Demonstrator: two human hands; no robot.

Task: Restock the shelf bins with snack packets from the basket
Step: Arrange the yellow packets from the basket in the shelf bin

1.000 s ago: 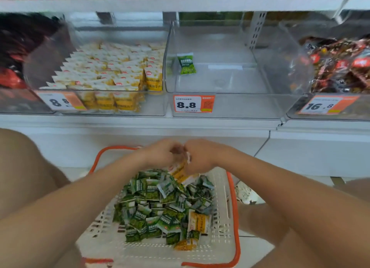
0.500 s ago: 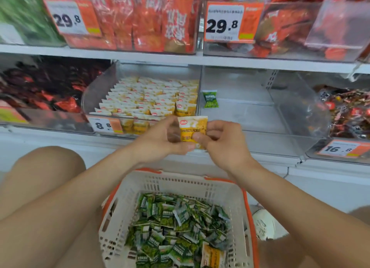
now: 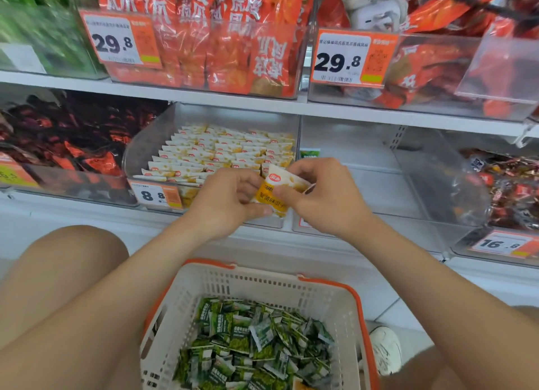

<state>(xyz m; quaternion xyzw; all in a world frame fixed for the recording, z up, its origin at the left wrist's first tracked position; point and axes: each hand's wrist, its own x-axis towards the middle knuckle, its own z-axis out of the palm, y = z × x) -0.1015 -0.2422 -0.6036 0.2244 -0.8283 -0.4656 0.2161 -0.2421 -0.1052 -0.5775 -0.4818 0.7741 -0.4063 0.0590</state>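
A: Okay, hands?
B: Both raised; left hand and right hand pinching one yellow packet, in front of the yellow-packet bin.
A: Counts?
B: One basket, green packets heaped, uncountable; single green packet in the clear bin.
A: Versus earlier?
B: Tilted now, square-on half a second back; down at the basket before that.

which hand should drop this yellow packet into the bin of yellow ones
Left, probably. Both hands pinch the yellow packet, but the left hand is directly before the yellow-packet bin; the right hand fronts the nearly empty bin beside it.
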